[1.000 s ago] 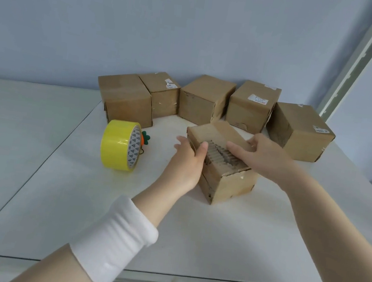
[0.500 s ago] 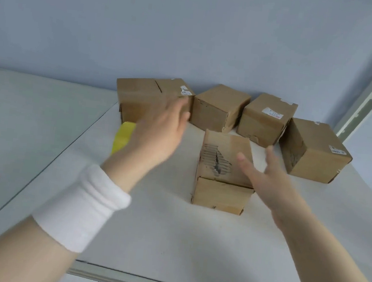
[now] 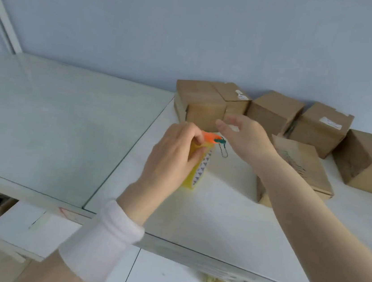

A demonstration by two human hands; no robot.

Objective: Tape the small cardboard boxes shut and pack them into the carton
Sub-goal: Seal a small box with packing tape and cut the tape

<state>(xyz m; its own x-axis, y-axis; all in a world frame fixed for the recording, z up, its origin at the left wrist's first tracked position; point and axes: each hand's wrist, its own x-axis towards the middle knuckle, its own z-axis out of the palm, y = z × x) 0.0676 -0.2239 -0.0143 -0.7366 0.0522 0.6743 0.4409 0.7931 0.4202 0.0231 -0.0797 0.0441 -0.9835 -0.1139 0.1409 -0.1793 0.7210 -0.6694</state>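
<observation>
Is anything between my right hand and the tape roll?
Nothing blocks it. Only the orange charm and its metal clip stick out from the tape roll toward the right hand; the left hand grips the roll.

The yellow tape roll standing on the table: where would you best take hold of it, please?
Probably by its rim, from above: the yellow tape roll stands on edge with its flat faces sideways, so fingers can straddle its width. The left hand grips it so, beside the orange cutter at its top.
</observation>
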